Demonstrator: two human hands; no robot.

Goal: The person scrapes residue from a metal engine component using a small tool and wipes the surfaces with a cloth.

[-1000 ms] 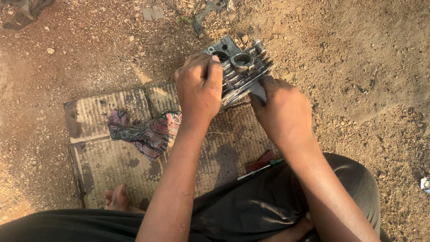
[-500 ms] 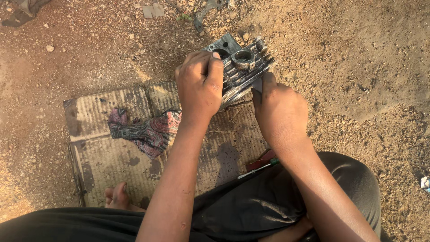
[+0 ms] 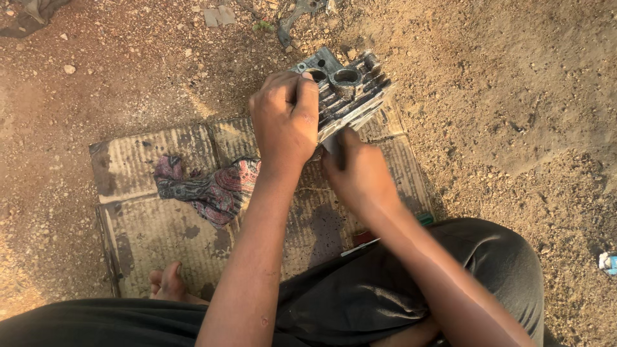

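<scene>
Finned metal engine part (image 3: 350,93), grey and grimy, sits tilted at the far edge of the cardboard sheet (image 3: 141,231), partly over the dirt. Left hand (image 3: 286,119) clamps over its near-left side, fingers curled tight on the casting and covering that end. Right hand (image 3: 360,173) is just beside the part on its near side, fist closed around a thin dark tool (image 3: 332,144) whose tip meets the part's lower edge; most of the tool is hidden in the fist, so its kind is hard to tell, maybe a scraper or blade.

On the cardboard, left of the part: crumpled patterned rag (image 3: 209,186), well apart from both hands. Near edge of the cardboard: bare foot (image 3: 168,283) and dark trousers (image 3: 360,295). Beyond the part, on the dirt: bent metal bracket (image 3: 297,14).
</scene>
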